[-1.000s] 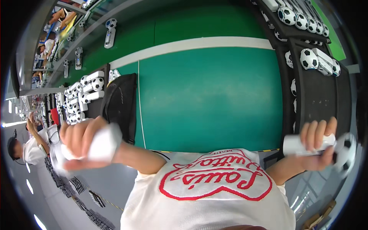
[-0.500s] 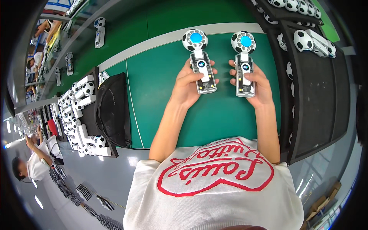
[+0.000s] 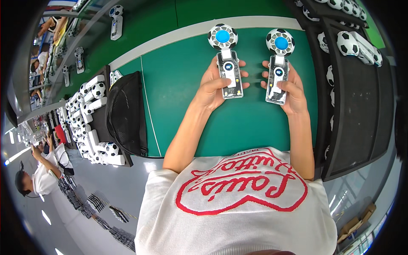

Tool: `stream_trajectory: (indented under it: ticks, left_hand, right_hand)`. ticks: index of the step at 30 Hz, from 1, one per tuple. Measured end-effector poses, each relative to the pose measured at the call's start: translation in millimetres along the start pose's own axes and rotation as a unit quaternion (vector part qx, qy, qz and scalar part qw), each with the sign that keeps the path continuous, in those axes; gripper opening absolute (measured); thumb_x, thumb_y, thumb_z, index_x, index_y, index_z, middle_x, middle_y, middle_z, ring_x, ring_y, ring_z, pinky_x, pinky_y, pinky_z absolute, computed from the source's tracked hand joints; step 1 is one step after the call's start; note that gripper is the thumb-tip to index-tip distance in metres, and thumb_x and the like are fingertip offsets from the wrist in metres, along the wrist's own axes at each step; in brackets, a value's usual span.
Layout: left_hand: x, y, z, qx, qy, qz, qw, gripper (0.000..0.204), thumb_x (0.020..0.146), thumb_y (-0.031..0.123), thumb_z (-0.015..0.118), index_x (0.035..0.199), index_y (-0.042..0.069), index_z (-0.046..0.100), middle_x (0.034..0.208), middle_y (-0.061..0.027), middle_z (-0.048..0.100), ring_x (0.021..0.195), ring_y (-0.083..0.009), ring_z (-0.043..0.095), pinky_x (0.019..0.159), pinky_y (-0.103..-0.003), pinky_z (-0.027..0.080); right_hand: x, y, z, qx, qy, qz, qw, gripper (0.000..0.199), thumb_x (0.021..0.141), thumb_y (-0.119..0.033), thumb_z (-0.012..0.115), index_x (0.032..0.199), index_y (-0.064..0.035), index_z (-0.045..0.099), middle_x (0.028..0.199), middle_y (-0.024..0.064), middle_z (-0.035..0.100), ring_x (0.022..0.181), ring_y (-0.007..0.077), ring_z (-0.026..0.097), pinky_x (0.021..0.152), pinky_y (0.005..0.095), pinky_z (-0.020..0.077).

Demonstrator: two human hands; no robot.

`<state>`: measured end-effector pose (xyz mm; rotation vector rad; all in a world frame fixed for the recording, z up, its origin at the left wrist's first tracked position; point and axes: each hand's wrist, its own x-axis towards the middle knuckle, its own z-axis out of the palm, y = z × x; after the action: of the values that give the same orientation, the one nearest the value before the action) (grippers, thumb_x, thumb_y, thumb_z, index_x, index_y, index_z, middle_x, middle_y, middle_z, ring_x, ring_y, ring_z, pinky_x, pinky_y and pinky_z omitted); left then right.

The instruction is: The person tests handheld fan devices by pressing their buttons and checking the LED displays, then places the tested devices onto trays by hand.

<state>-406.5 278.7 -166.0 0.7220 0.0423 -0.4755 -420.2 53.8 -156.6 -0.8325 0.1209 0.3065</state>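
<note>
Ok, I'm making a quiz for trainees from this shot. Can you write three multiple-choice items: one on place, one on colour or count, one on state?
1. Where is the tray of finished fans?
A. to the person's left
B. on the person's lap
C. between the hands

2. What colour is the middle of each held fan's head?
A. red
B. blue
C. yellow

3. How are the two held fans carried?
A. stacked in one hand
B. lying loose on the mat
C. one in each hand

Answers:
1 A, the tray sits left of the green mat.
2 B, left fan and right fan show blue centres.
3 C, left hand and right hand each grip one.
</note>
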Motion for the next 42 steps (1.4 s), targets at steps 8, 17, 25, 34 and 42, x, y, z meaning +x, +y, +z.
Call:
stream_trajectory:
  ticks: [8,17,25,34,42]
  left_hand:
    - [1,1,2,0.007,-0.002,-0.003,1.0,0.074,0.069,-0.003,0.058,0.136,0.006,0.028,0.122,-0.0215,0.051,0.107,-0.0348,0.059,0.089,-0.053,0.055]
    - [0,0,2,0.016,-0.003,-0.005,1.0,0.076,0.068,-0.002,0.057,0.137,0.007,0.027,0.122,-0.0209,0.051,0.108,-0.0347,0.059,0.089,-0.053,0.055]
    - [0,0,2,0.027,-0.01,-0.002,1.0,0.078,0.068,-0.002,0.057,0.139,0.008,0.025,0.123,-0.0208,0.05,0.108,-0.0351,0.059,0.09,-0.053,0.055]
    - [-1,1,10,0.038,-0.06,0.004,0.998,0.081,0.068,-0.001,0.058,0.141,0.009,0.023,0.125,-0.0205,0.05,0.109,-0.0351,0.058,0.091,-0.054,0.054]
    - [-6,-3,-2,0.037,-0.034,0.003,0.999,0.076,0.07,0.001,0.061,0.139,0.007,0.03,0.124,-0.0187,0.051,0.107,-0.032,0.06,0.089,-0.051,0.055]
  right_hand:
    - [1,1,0,-0.011,0.003,-0.003,1.0,0.067,0.072,-0.001,0.059,0.135,0.0046,0.038,0.125,0.0209,0.054,0.104,0.025,0.061,0.088,0.0412,0.0571]
    - [1,2,1,-0.021,0.005,-0.004,1.0,0.067,0.07,-0.001,0.059,0.134,0.0035,0.038,0.122,0.0202,0.055,0.102,0.0243,0.062,0.086,0.0409,0.0575]
    - [2,3,4,-0.034,0.008,-0.008,0.999,0.067,0.069,-0.002,0.059,0.132,0.0029,0.038,0.121,0.0196,0.055,0.1,0.0239,0.062,0.085,0.0407,0.0578]
    - [-3,3,4,-0.019,-0.012,-0.052,0.998,0.067,0.07,-0.003,0.062,0.132,-0.0005,0.038,0.12,0.0184,0.056,0.101,0.0241,0.063,0.085,0.0425,0.0575]
    - [-62,-27,38,-0.082,-0.048,-0.064,0.993,0.077,0.076,-0.011,0.072,0.139,-0.0018,0.027,0.121,0.0203,0.055,0.102,0.0273,0.063,0.087,0.0437,0.0557]
